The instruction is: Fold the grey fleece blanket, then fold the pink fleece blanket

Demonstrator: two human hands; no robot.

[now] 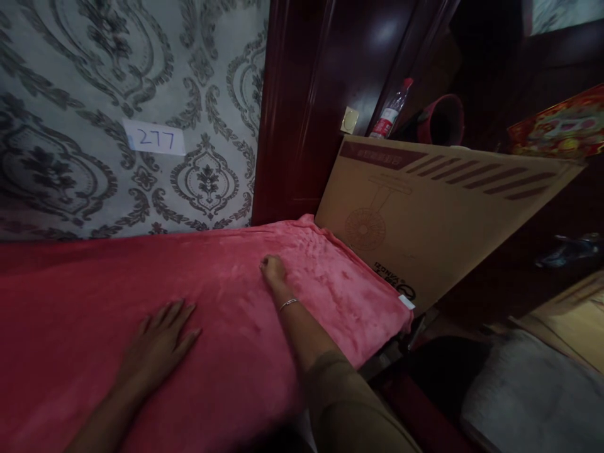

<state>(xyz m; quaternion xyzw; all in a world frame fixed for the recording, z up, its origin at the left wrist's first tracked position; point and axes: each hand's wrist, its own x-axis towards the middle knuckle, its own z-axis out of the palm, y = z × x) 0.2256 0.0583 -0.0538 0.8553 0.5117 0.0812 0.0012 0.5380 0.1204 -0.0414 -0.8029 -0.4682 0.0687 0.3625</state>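
A pink-red plush cloth (221, 352) covers the flat surface in front of me, with small creases and darker brushed patches toward its right end. My left hand (158, 343) lies flat on it at the left, palm down, fingers stretched and a little apart. Farther forward and to the right, my right hand (273, 269) rests on the cloth with its fingers curled closed. Whatever they may hold is hidden or too small to make out. A thin bracelet (288, 303) circles the right wrist.
A large cardboard box (419, 207) stands along the cloth's right edge. Behind it are a plastic bottle (391, 113), a dark red-rimmed round container (446, 119) and a red package (561, 126). Patterned wallpaper with a "277" label (155, 138) and a dark red door (302, 107) border the back.
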